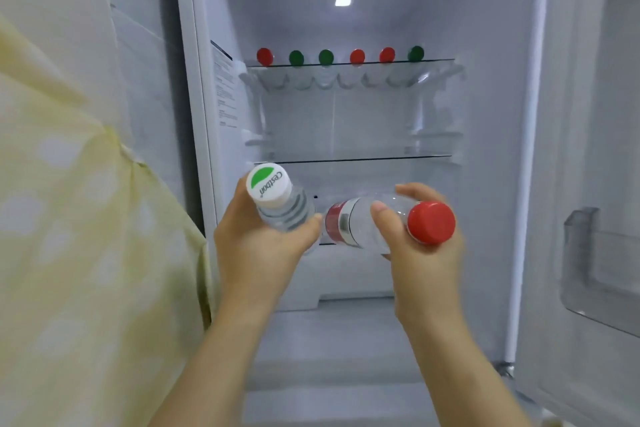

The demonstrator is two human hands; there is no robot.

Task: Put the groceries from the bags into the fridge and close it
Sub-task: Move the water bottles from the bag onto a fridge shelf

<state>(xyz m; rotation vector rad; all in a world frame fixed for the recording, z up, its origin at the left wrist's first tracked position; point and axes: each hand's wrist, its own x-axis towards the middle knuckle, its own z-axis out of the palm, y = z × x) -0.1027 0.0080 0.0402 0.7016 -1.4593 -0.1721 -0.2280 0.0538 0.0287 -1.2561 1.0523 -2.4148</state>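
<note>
My left hand (263, 250) grips the white-capped Cestbon bottle (281, 205), my right hand (424, 256) the red-capped bottle (362, 230); I should slide both base-first onto the glass shelf (353, 159).

A pale yellow cloth (69, 236) with faint white dots fills the left side, and just beyond it stands a plain whitish surface (138, 55), either wall or panel. The rest is the open fridge (197, 97), white inside, where a small lamp (343, 2) glows high on the back wall and throws cool, even light over an upper glass shelf (433, 61) and a lower glass shelf (415, 157). At the right edge the open door (588, 114) carries a clear plastic bin (595, 274), somewhat blurred.
</note>
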